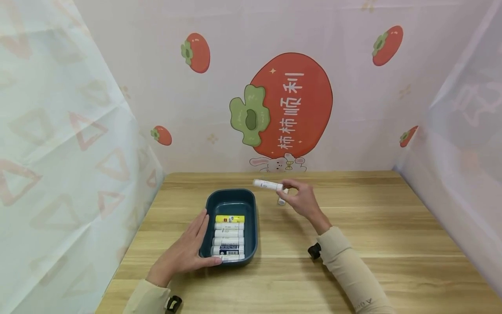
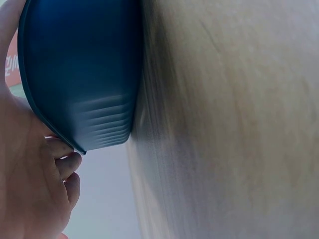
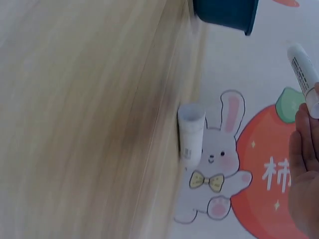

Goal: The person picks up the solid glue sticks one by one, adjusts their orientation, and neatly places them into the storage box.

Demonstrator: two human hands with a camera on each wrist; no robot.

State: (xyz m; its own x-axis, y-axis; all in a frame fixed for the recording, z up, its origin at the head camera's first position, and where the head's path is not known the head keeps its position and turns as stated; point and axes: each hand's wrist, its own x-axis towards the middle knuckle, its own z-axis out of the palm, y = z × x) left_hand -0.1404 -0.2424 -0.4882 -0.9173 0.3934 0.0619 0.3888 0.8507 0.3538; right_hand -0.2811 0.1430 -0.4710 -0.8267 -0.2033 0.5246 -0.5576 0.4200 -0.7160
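Observation:
In the head view my right hand (image 1: 301, 198) pinches a white glue stick (image 1: 268, 185) by one end, between thumb and fingers. It holds the stick nearly level above the table, right of the dark blue bin (image 1: 256, 235). A second white glue stick (image 3: 191, 137) stands on the table, partly behind that hand in the head view. My left hand (image 1: 186, 248) rests against the bin's left and near rim, fingers straight and thumb along the front edge. Inside the bin lie a yellow glue stick (image 1: 229, 219) and several white ones (image 1: 229, 233), stacked in a row.
The wooden table (image 1: 392, 235) runs back to a printed cloth (image 1: 353, 144) with persimmons and a rabbit. Cloth sides (image 1: 70, 152) rise at left and right. Each forearm wears a black wrist strap (image 1: 314, 251).

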